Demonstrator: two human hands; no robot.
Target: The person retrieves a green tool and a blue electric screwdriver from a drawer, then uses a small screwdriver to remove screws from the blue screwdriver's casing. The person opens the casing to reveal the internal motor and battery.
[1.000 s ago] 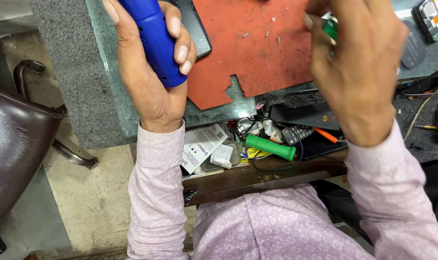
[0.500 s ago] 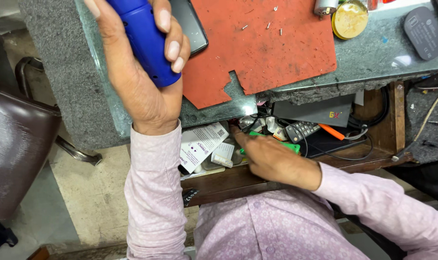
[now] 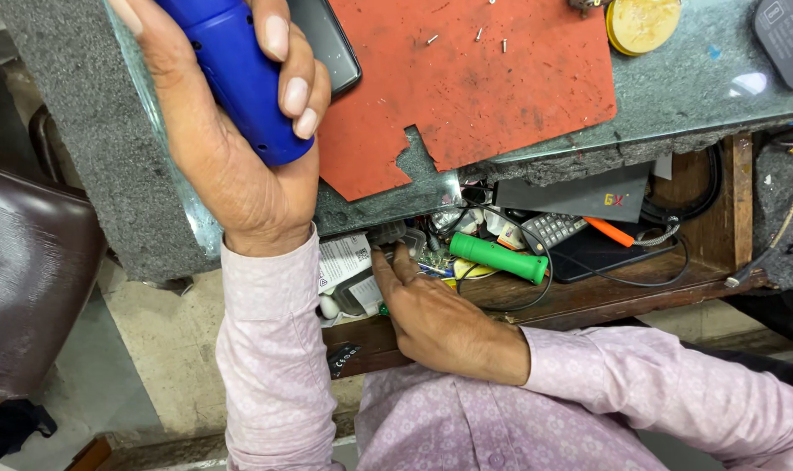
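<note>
Looking down, we see the left hand (image 3: pixel 239 148) wrapped tightly around a blue cylindrical tool (image 3: pixel 239 78), held above the grey stone counter (image 3: pixel 74 131) beside the red mat (image 3: pixel 492 87). The right hand (image 3: pixel 435 318) reaches into the cluttered wooden drawer (image 3: pixel 588 296) below, fingers (image 3: pixel 392 266) extended onto small parts just left of a green-handled tool (image 3: pixel 498 257); whether it pinches anything, we cannot tell.

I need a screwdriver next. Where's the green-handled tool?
In the head view, the green-handled tool lies in the open drawer under the desk edge, just right of the right hand, beside a calculator.
</note>
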